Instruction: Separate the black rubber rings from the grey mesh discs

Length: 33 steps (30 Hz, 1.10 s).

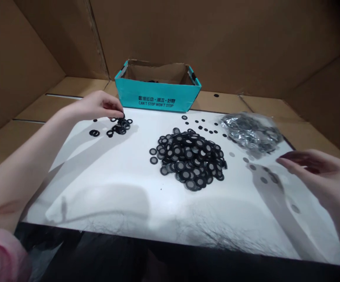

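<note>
White board (pixel 114 168): ring pile (pixel 191 154) between hands, teal box (pixel 159 94) behind.

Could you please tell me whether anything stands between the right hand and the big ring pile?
Nothing tall does: only a few flat discs lie between the right hand and the ring pile. The bag sits just beyond that path.

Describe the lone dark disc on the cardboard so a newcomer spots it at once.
Start at the teal box at the back of the white sheet. Right of it, on the brown cardboard beyond the sheet's far edge, lies one small dark disc. It is alone there; the loose dark pieces nearest it lie on the sheet.
</note>
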Each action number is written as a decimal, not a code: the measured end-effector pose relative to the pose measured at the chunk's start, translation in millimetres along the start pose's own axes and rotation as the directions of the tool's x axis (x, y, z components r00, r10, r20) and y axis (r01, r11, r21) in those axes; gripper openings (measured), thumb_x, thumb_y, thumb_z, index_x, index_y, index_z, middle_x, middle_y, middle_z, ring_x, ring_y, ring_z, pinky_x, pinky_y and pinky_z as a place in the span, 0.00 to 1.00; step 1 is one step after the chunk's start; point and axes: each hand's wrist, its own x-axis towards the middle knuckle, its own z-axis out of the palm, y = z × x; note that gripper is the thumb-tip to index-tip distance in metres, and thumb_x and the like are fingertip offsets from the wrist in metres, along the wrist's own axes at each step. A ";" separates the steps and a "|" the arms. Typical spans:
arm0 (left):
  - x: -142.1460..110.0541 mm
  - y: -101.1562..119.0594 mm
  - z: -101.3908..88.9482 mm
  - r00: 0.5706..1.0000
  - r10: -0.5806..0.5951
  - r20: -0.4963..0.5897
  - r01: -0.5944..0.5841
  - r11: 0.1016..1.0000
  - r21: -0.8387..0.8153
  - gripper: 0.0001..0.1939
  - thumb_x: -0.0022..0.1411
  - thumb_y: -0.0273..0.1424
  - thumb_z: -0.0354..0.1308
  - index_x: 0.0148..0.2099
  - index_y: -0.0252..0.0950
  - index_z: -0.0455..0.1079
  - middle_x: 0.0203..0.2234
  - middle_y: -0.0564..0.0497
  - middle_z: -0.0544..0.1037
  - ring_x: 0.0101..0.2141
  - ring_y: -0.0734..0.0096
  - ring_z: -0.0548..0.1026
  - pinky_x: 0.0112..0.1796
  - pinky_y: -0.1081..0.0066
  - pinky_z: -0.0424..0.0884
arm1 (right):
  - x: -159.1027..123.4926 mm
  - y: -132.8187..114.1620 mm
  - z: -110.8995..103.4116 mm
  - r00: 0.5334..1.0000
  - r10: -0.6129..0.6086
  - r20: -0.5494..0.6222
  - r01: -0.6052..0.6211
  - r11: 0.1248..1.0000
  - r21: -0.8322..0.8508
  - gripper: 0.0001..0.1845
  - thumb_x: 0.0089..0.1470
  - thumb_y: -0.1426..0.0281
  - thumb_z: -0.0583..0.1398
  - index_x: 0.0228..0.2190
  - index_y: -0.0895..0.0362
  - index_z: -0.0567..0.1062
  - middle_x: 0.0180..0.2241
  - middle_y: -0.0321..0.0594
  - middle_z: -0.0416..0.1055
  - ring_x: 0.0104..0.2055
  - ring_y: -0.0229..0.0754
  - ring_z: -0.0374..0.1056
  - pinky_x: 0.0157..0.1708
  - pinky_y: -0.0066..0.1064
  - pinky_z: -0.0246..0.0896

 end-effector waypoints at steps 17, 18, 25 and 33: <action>-42.6 98.2 55.3 0.920 0.306 0.246 -0.002 0.631 -0.776 0.04 0.59 0.28 0.63 0.34 0.31 0.74 0.25 0.48 0.82 0.27 0.73 0.80 0.29 0.78 0.76 | -41.7 -200.7 51.1 0.818 -0.548 0.174 0.213 0.570 0.793 0.12 0.40 0.64 0.72 0.27 0.52 0.76 0.24 0.33 0.74 0.22 0.35 0.69 0.19 0.28 0.64; -43.0 98.9 55.7 0.920 0.303 0.248 0.004 0.625 -0.780 0.04 0.59 0.28 0.64 0.34 0.31 0.74 0.25 0.48 0.82 0.27 0.73 0.80 0.29 0.79 0.76 | -42.3 -201.8 51.9 0.815 -0.549 0.187 0.207 0.577 0.790 0.13 0.41 0.63 0.72 0.27 0.52 0.75 0.24 0.33 0.74 0.21 0.35 0.70 0.19 0.29 0.64; -43.1 100.1 57.8 0.920 0.323 0.223 -0.028 0.621 -0.784 0.04 0.60 0.28 0.62 0.35 0.32 0.73 0.25 0.49 0.82 0.28 0.72 0.80 0.29 0.78 0.76 | -39.1 -198.8 55.3 0.757 -0.621 0.203 0.322 0.625 0.711 0.11 0.48 0.59 0.67 0.27 0.52 0.74 0.25 0.35 0.74 0.23 0.37 0.68 0.20 0.30 0.64; -41.8 100.6 61.3 0.922 0.327 0.205 -0.064 0.653 -0.754 0.04 0.62 0.27 0.60 0.34 0.31 0.72 0.23 0.50 0.80 0.26 0.75 0.79 0.29 0.81 0.75 | -36.6 -198.8 63.4 0.504 -0.838 0.210 0.575 0.507 0.643 0.15 0.60 0.72 0.55 0.22 0.56 0.67 0.17 0.31 0.63 0.20 0.31 0.58 0.20 0.24 0.53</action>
